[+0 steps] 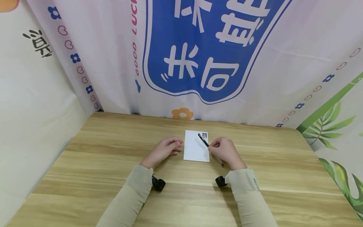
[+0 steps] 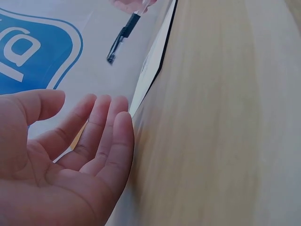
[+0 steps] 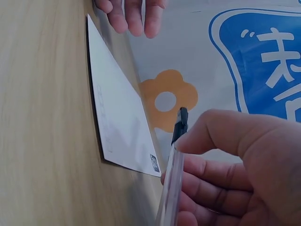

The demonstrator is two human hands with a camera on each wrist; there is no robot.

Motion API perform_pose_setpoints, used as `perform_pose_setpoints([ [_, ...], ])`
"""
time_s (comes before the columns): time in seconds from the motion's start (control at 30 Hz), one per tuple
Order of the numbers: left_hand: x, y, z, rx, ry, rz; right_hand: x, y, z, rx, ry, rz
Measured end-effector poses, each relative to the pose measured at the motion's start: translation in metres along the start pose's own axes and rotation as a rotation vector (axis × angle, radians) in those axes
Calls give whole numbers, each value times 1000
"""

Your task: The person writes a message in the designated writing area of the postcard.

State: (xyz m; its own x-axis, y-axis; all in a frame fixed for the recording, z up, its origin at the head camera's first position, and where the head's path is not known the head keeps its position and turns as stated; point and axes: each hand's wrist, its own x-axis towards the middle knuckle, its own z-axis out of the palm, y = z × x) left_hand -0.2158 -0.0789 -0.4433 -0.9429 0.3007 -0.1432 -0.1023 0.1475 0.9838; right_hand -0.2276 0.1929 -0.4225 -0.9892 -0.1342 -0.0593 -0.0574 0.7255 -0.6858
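A white card (image 1: pixel 195 148) with a small dark printed square in one corner lies on the wooden table. My right hand (image 1: pixel 225 151) pinches a pen (image 1: pixel 203 139) by its middle, above the card's right edge. The pen has a clear barrel (image 3: pixel 171 188) and a black cap end (image 3: pixel 180 122), which points away over the card. My left hand (image 1: pixel 165 149) rests at the card's left side, its fingers relaxed and holding nothing. In the left wrist view, the left hand (image 2: pixel 80 155) has its palm turned up and sideways, with the fingertips close to the card's edge.
The wooden table (image 1: pixel 113 189) reaches to a printed curtain (image 1: pixel 113 63) at the back, with a blue sign and an orange flower (image 1: pixel 182 113). Each wrist carries a small black camera, the left one (image 1: pixel 158 183) and the right one (image 1: pixel 221 181).
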Motion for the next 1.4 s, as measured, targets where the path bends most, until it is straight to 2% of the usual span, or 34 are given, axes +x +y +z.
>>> perform_pose_setpoints([
  [0.17,1,-1,1,-34,-7,11,0,-3,2,-15,-19,-74],
  [0.4,0,0,2,-112,-12,9,-1,-9,6,38,-58,-202],
  [0.63,-1,5,5,-195,-17,-8,-3,-15,10,61,-59,-314],
  [0.87,-1,6,6,-236,-15,0,-3,-17,16,50,-54,-428],
  [0.97,-1,6,7,-251,0,-1,-4,-18,18,42,-59,-453],
  [1.4,1,3,8,-277,65,30,-4,-19,23,20,-84,-462],
])
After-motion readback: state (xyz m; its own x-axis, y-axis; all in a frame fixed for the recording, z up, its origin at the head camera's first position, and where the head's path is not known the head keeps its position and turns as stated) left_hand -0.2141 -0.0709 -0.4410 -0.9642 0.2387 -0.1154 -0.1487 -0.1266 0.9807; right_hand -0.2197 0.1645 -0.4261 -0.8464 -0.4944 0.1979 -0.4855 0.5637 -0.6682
